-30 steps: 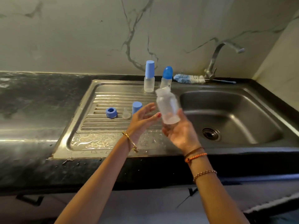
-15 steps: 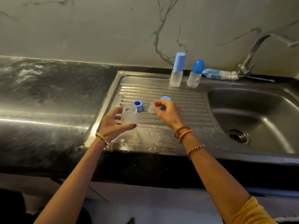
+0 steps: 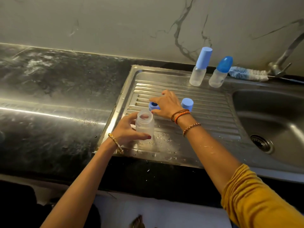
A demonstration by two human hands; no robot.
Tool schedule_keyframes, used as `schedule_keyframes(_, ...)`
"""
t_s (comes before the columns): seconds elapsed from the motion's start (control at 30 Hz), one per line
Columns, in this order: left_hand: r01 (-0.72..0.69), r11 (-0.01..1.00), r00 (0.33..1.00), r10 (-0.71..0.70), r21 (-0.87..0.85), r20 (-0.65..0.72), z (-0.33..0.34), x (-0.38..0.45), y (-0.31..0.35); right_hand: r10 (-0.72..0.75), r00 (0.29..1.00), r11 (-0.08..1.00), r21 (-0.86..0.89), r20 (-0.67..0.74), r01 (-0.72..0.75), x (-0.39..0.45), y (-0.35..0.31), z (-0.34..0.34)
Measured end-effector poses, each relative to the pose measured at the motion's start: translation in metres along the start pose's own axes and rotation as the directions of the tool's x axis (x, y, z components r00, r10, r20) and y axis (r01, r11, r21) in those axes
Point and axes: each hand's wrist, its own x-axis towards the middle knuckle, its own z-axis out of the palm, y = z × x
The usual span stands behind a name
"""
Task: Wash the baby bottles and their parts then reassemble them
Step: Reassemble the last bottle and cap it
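My left hand (image 3: pixel 127 129) is wrapped around an open clear baby bottle (image 3: pixel 145 125), fingers curled behind it and thumb across the front near its base, holding it upright on the wet front part of the steel draining board (image 3: pixel 213 116). The bottle has no ring or cap on it and its mouth faces up at me. My right hand (image 3: pixel 166 104) reaches across just behind the bottle, fingers bent down over the blue screw ring (image 3: pixel 154 105) that lies on the ridges of the board; my fingertips touch its edge, but I cannot tell whether I have really gripped it. Just to the right of that hand a blue cap (image 3: pixel 187 103) stands on the same ridges, apart from my wrist. At the back of the board two assembled bottles stand side by side: one with a tall cylindrical blue cap (image 3: pixel 199 66) and, to its right, one with a rounded blue cap (image 3: pixel 220 72). A bottle brush (image 3: pixel 246 74) lies beside them along the back edge, near the foot of the tap (image 3: pixel 283 63). The sink basin (image 3: pixel 271 116) with its drain is on the right, and the dark table (image 3: pixel 57 104) stretches off to the left
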Motion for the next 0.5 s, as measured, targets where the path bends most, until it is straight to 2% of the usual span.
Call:
schedule_keyframes(0.2,-0.008,1.000,1.000,0.008,-0.007,0.000,0.002,-0.001,-0.004,-0.025,0.999,0.998,-0.058,-0.047,0.022,0.003,-0.003,0.005)
schedule_keyframes(0.27,-0.007,1.000,1.000,0.008,0.003,-0.029,0.004,-0.001,-0.007,-0.019,0.998,1.000,-0.018,-0.067,0.018,-0.005,0.000,0.002)
schedule_keyframes(0.4,-0.015,0.999,0.998,0.017,0.048,-0.054,0.009,-0.003,-0.007,0.126,0.978,0.965,0.250,-0.166,-0.082,-0.042,0.011,-0.016)
schedule_keyframes(0.5,-0.032,0.998,0.997,0.036,0.051,-0.075,0.009,-0.008,-0.001,0.254,0.961,0.825,0.544,-0.112,-0.154,-0.078,0.031,-0.032)
